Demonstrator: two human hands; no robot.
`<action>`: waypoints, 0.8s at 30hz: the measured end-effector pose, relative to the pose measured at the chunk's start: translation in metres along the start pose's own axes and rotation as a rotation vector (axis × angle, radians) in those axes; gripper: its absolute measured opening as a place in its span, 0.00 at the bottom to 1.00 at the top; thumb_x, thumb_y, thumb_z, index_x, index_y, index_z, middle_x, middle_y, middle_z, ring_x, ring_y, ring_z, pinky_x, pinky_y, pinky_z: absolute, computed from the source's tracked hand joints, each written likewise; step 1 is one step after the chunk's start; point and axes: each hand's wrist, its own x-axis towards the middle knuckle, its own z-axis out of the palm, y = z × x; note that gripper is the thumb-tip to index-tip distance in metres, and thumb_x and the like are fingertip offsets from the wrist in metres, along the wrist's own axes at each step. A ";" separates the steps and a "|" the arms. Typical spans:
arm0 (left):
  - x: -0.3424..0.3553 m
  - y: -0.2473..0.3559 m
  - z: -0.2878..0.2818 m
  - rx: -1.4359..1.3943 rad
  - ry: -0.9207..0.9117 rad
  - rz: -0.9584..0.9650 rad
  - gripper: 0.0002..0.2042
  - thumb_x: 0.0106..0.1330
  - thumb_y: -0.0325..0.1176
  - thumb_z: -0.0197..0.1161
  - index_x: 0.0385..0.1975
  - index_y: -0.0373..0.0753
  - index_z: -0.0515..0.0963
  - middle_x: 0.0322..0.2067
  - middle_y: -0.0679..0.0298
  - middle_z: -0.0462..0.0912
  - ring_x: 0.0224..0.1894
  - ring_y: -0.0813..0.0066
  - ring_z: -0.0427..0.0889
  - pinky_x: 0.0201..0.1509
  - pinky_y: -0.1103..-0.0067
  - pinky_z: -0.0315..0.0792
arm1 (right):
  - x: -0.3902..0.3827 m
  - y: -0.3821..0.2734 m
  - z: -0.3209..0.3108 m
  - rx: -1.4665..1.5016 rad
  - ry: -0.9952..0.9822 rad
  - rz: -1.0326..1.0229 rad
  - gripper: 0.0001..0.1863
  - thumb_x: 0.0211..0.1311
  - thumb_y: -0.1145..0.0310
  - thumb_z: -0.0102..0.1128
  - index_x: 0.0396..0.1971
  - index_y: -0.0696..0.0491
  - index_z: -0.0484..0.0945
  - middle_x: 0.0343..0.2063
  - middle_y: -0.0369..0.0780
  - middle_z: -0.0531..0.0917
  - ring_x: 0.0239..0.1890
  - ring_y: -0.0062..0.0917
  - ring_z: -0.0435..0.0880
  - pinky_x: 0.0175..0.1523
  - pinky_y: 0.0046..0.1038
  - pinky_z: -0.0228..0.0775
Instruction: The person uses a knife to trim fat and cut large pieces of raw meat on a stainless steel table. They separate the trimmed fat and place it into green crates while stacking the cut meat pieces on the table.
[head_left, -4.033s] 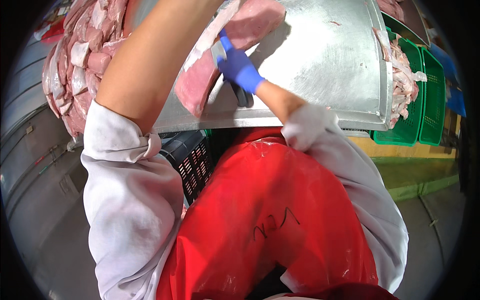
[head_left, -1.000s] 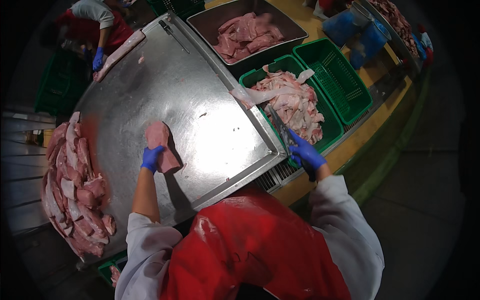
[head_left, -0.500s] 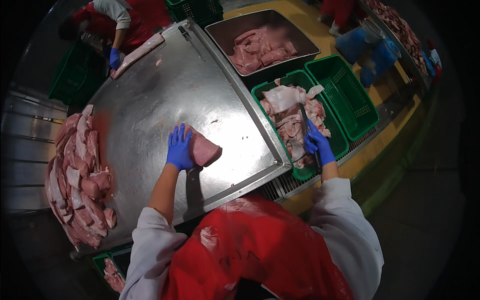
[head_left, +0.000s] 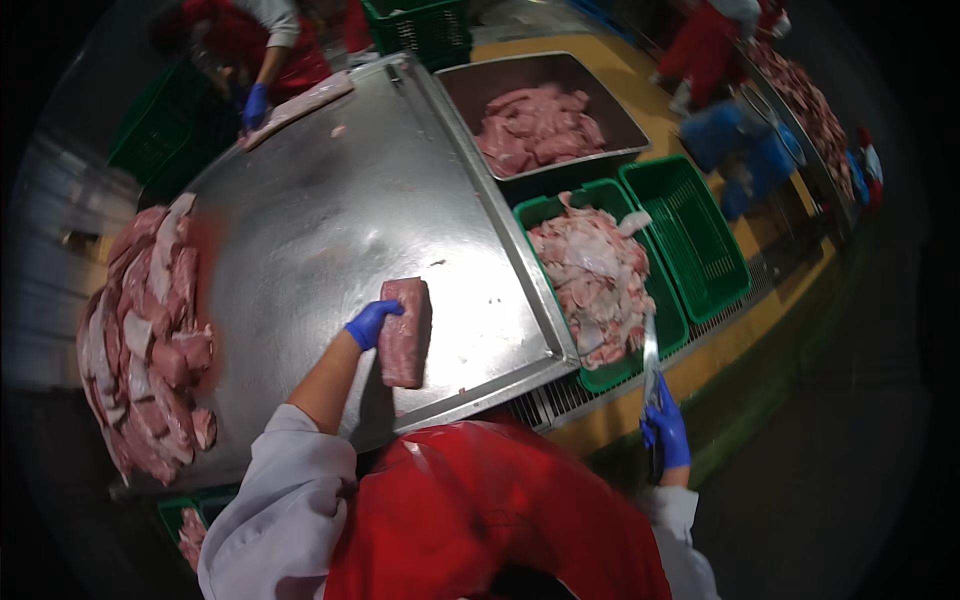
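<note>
The person's left hand (head_left: 373, 324), in a blue glove, is clamped on a long, boxy block of pink meat (head_left: 404, 350), gripping its left side toward the far end with the fingers over the top. The left forearm slants from the near left toward the far right, out of a rolled white cloth sleeve (head_left: 285, 500). The block is over the near right part of the broad silver metal counter (head_left: 300, 250), its length running from near to far, with a dark shadow along its right side; whether it is slightly lifted cannot be told. The right hand (head_left: 668, 432), also gloved in blue, is well apart from the left, off the counter's near right corner, closed around the dark handle of a long steel knife (head_left: 651, 350). Its forearm is short in view, and the blade points to the far side, its tip by the near right part of a green plastic crate (head_left: 618, 376) filled with pale pink-and-white trimmings (head_left: 592, 275). A red apron (head_left: 490, 500) lies between the arms. A large heap of pink meat pieces (head_left: 150, 345) covers the counter's left side, well away from the left hand.
</note>
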 end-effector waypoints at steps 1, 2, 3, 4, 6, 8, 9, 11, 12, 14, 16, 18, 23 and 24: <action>-0.008 0.006 0.026 -0.273 -0.070 0.040 0.19 0.67 0.40 0.57 0.55 0.41 0.76 0.47 0.57 0.83 0.48 0.66 0.82 0.59 0.69 0.74 | -0.009 0.010 -0.006 0.055 -0.008 -0.069 0.44 0.58 0.72 0.57 0.75 0.42 0.49 0.19 0.32 0.70 0.13 0.16 0.65 0.15 0.19 0.57; 0.014 0.011 0.048 -0.626 -0.243 0.127 0.15 0.70 0.40 0.53 0.52 0.43 0.78 0.45 0.59 0.83 0.49 0.67 0.82 0.57 0.69 0.75 | -0.007 0.012 0.000 0.068 -0.033 -0.113 0.44 0.60 0.69 0.59 0.75 0.42 0.49 0.18 0.32 0.69 0.12 0.16 0.64 0.15 0.19 0.56; 0.045 0.027 0.048 -0.745 -0.618 0.159 0.11 0.72 0.40 0.51 0.38 0.44 0.80 0.35 0.61 0.83 0.42 0.68 0.82 0.53 0.68 0.75 | -0.001 0.013 0.007 0.083 -0.083 -0.157 0.44 0.61 0.66 0.60 0.75 0.42 0.49 0.18 0.31 0.69 0.12 0.15 0.63 0.14 0.20 0.54; 0.063 0.063 0.077 -0.698 -0.689 0.301 0.10 0.70 0.40 0.53 0.39 0.43 0.79 0.35 0.61 0.83 0.42 0.69 0.82 0.52 0.69 0.75 | 0.000 0.010 0.018 0.068 -0.085 -0.179 0.44 0.62 0.64 0.61 0.75 0.45 0.48 0.18 0.31 0.69 0.12 0.14 0.63 0.15 0.20 0.54; 0.067 0.156 0.137 -0.326 -0.595 0.815 0.10 0.68 0.39 0.57 0.41 0.42 0.77 0.36 0.61 0.82 0.42 0.71 0.81 0.50 0.71 0.76 | 0.008 -0.005 0.046 0.002 0.002 -0.154 0.42 0.62 0.64 0.61 0.74 0.45 0.52 0.18 0.31 0.69 0.12 0.16 0.64 0.16 0.21 0.61; 0.045 0.237 0.156 0.517 0.161 1.745 0.12 0.65 0.38 0.62 0.44 0.41 0.75 0.37 0.62 0.81 0.42 0.72 0.80 0.47 0.73 0.76 | 0.056 -0.015 0.084 -0.005 -0.087 -0.096 0.45 0.60 0.62 0.62 0.75 0.44 0.49 0.20 0.31 0.70 0.13 0.16 0.66 0.17 0.20 0.62; 0.033 0.265 0.153 0.649 0.428 1.894 0.14 0.64 0.38 0.64 0.45 0.40 0.74 0.38 0.62 0.80 0.42 0.73 0.80 0.46 0.74 0.76 | 0.076 -0.017 0.106 0.001 -0.104 -0.069 0.47 0.59 0.61 0.63 0.75 0.43 0.47 0.20 0.31 0.71 0.14 0.16 0.66 0.17 0.20 0.62; -0.010 0.264 0.154 0.101 0.128 1.288 0.17 0.65 0.41 0.64 0.48 0.40 0.71 0.39 0.61 0.78 0.40 0.73 0.79 0.44 0.74 0.75 | 0.101 -0.014 0.126 0.051 -0.033 -0.036 0.50 0.57 0.59 0.64 0.76 0.41 0.43 0.22 0.30 0.72 0.15 0.16 0.67 0.18 0.19 0.62; -0.033 0.259 0.129 -0.166 0.015 0.983 0.19 0.66 0.42 0.64 0.49 0.39 0.69 0.39 0.60 0.77 0.39 0.74 0.78 0.44 0.74 0.75 | 0.101 -0.017 0.146 -0.048 -0.119 -0.065 0.49 0.57 0.59 0.64 0.75 0.41 0.46 0.22 0.30 0.72 0.15 0.16 0.67 0.18 0.19 0.62; -0.073 0.214 0.017 0.327 0.326 0.923 0.26 0.64 0.44 0.66 0.57 0.37 0.67 0.46 0.56 0.77 0.45 0.70 0.78 0.46 0.75 0.76 | 0.086 -0.023 0.182 -0.214 -0.233 -0.165 0.46 0.57 0.61 0.64 0.75 0.39 0.50 0.23 0.30 0.71 0.16 0.15 0.65 0.19 0.19 0.61; -0.108 0.159 -0.110 0.663 0.682 0.816 0.34 0.62 0.48 0.69 0.62 0.36 0.65 0.54 0.52 0.73 0.53 0.63 0.76 0.54 0.71 0.73 | 0.099 -0.008 0.208 -0.254 -0.231 -0.047 0.39 0.63 0.70 0.60 0.73 0.42 0.55 0.19 0.31 0.67 0.13 0.17 0.64 0.17 0.24 0.65; -0.151 0.087 -0.258 0.814 1.114 0.590 0.41 0.58 0.53 0.71 0.66 0.37 0.62 0.65 0.47 0.65 0.64 0.53 0.70 0.67 0.64 0.65 | 0.090 -0.001 0.262 -0.284 -0.310 -0.006 0.40 0.62 0.74 0.56 0.74 0.40 0.53 0.19 0.30 0.67 0.13 0.16 0.63 0.16 0.20 0.56; -0.389 -0.044 -0.478 0.815 2.111 -0.339 0.52 0.47 0.57 0.73 0.70 0.36 0.57 0.70 0.46 0.57 0.72 0.51 0.57 0.70 0.60 0.61 | 0.080 0.016 0.336 -0.464 -0.448 0.058 0.41 0.63 0.75 0.53 0.75 0.41 0.50 0.19 0.31 0.70 0.13 0.15 0.64 0.14 0.18 0.56; -0.384 -0.016 -0.456 0.627 2.034 -0.455 0.52 0.45 0.59 0.75 0.68 0.35 0.61 0.67 0.46 0.63 0.70 0.51 0.63 0.69 0.60 0.63 | 0.060 0.009 0.345 -0.490 -0.388 0.084 0.41 0.61 0.79 0.50 0.75 0.43 0.50 0.26 0.35 0.74 0.13 0.15 0.65 0.15 0.18 0.57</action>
